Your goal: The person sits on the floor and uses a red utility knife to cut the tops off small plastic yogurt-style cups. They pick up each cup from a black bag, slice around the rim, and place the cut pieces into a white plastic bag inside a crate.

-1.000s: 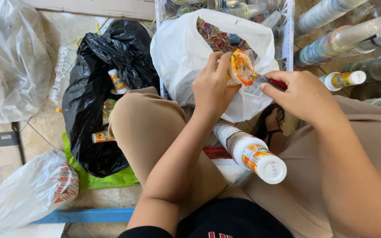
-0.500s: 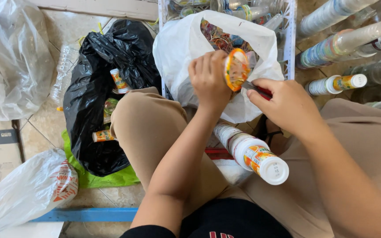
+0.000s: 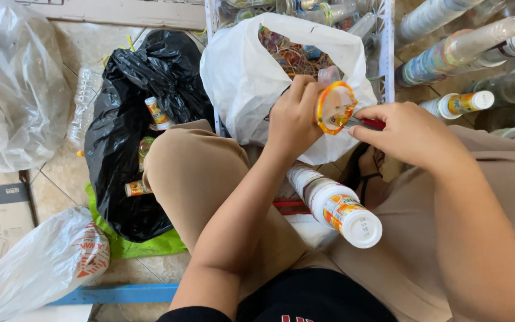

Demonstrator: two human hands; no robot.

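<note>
My left hand (image 3: 293,116) grips a small clear bottle (image 3: 334,106) with an orange label band around it, held over a white plastic bag (image 3: 245,77). My right hand (image 3: 403,131) holds a red-handled cutting tool (image 3: 369,123) whose tip touches the bottle's label. Colourful label scraps (image 3: 290,56) fill the white bag. A white bottle with an orange label and white cap (image 3: 335,206) rests between my thighs, cap toward me.
A black bag (image 3: 123,137) at left holds similar small bottles (image 3: 157,112). Clear plastic bags (image 3: 13,89) and another white bag (image 3: 46,262) lie on the tiled floor at left. More bottles (image 3: 460,50) lie at upper right beside a white crate (image 3: 385,53).
Both hands have shifted slightly up and toward the white bag, and the bottle has turned so its round end faces me. The tool stays against the label.
</note>
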